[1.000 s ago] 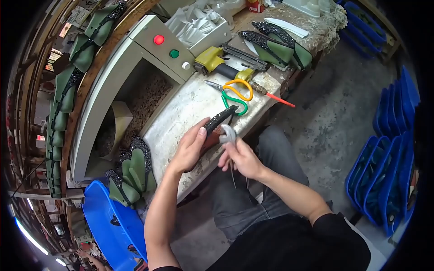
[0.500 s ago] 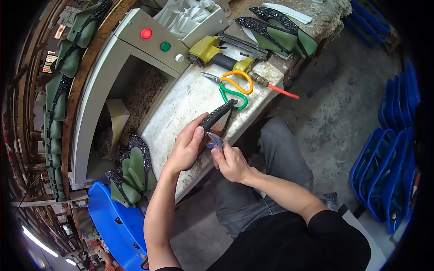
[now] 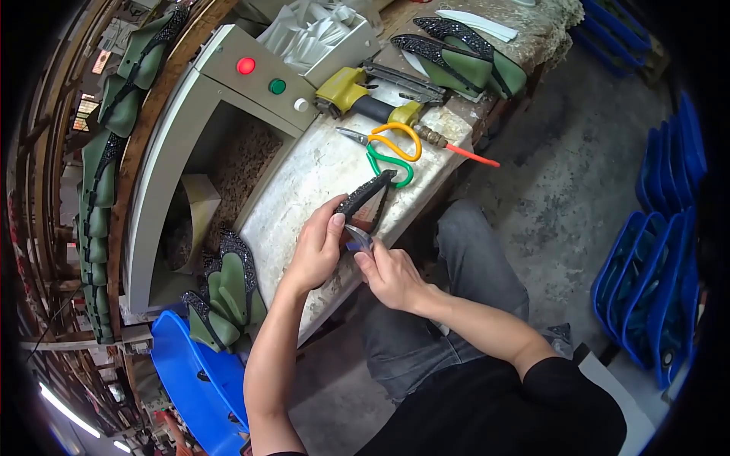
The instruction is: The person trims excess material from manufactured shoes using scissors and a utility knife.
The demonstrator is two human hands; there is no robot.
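My left hand (image 3: 316, 242) is closed around a black glittery shoe upper (image 3: 363, 194), its narrow end pointing away toward the scissors. A reddish-brown surface shows along the shoe's near side. In my right hand (image 3: 394, 277) are lasting pliers (image 3: 360, 237), with a curved metal head and a bluish part, the head right at the shoe's edge beside my left thumb. My right fingers wrap the handle, which is mostly hidden. Just beyond the shoe lie scissors (image 3: 394, 142) with one orange and one green handle loop.
A yellow staple gun (image 3: 342, 90) with a red hose lies on the worn bench (image 3: 285, 186). Left stands a grey machine (image 3: 220, 64) with buttons. Green shoe lasts with glittery uppers (image 3: 449, 61) sit at the back. Blue bins (image 3: 646, 289) stand right, a blue tub (image 3: 190, 380) lower left.
Both hands keep nearly the same hold on the shoe and the pliers. The pliers' head has shifted slightly at the shoe's edge, and the whole view has moved a little.
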